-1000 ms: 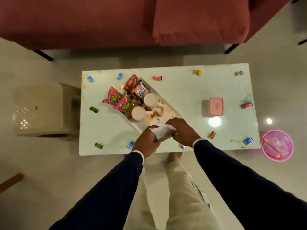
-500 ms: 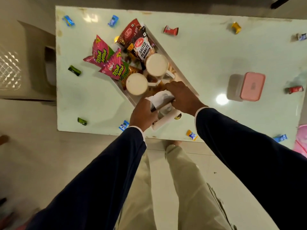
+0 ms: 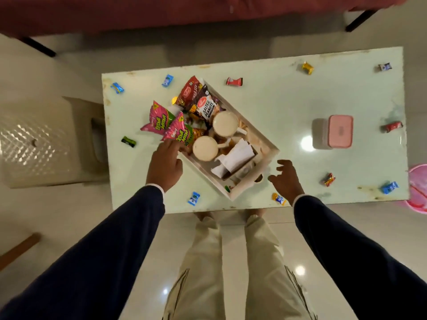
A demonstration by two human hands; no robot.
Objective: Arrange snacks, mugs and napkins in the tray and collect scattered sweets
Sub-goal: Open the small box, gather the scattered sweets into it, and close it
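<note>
A pale green counter [image 3: 288, 107] filled the view from above, with wrapped sweets scattered across it. A white tray [image 3: 265, 158] sat turned diagonally on it, its long axis running from far left to near right. Inside lay snack packets [image 3: 198, 100] at the far end, two mugs [image 3: 225, 124] in the middle and a white napkin [image 3: 235, 158] at the near end. A pink lidded box [image 3: 340, 131] stood well to the right.

The left hand [image 3: 165, 163] rested at the tray's near-left side, fingers loosely spread and touching a pink snack packet [image 3: 178, 132], holding nothing. The right hand [image 3: 286, 179] hovered just off the tray's near-right corner, fingers parted and empty.

The nearest loose sweet, a yellow-and-blue one [image 3: 278, 199], lay just beside the right wrist, toward the counter's near edge, so the right grip seemed better placed. A blue sweet [image 3: 193, 198] lay near the left sleeve.
</note>
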